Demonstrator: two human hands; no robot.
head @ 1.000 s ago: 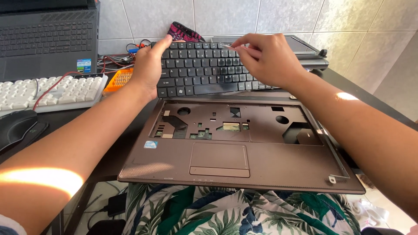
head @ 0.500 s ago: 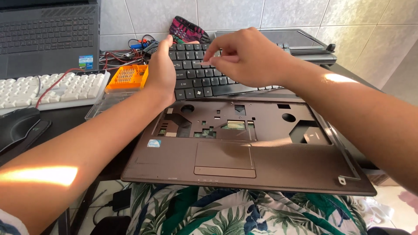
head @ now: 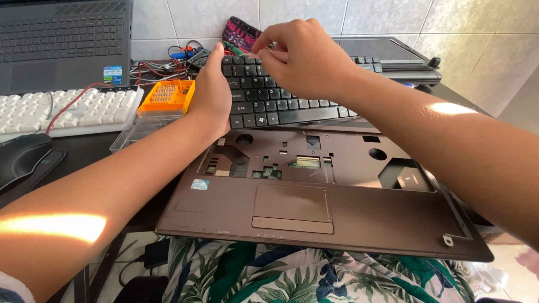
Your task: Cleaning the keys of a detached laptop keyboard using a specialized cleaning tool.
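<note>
A brown laptop base [head: 314, 219] with its keyboard bay bare lies at the desk's front edge. The black keyboard [head: 281, 98] is lifted out and tilted up behind the bay. My left hand [head: 210, 92] grips the keyboard's left edge. My right hand [head: 300, 59] reaches across to the keyboard's top left area, fingers pinched over the top row of keys. What the fingertips pinch is hidden.
An orange screwdriver bit case [head: 167, 95] sits left of the keyboard, a white keyboard [head: 67, 109] and a black mouse [head: 25, 157] further left. A grey laptop [head: 62, 39] leans at the back left. Tangled wires [head: 168, 62] and a closed laptop [head: 393, 62] lie behind.
My right hand has moved left across the black keyboard, from its right side to the top left. The left hand kept its grip on the left edge.
</note>
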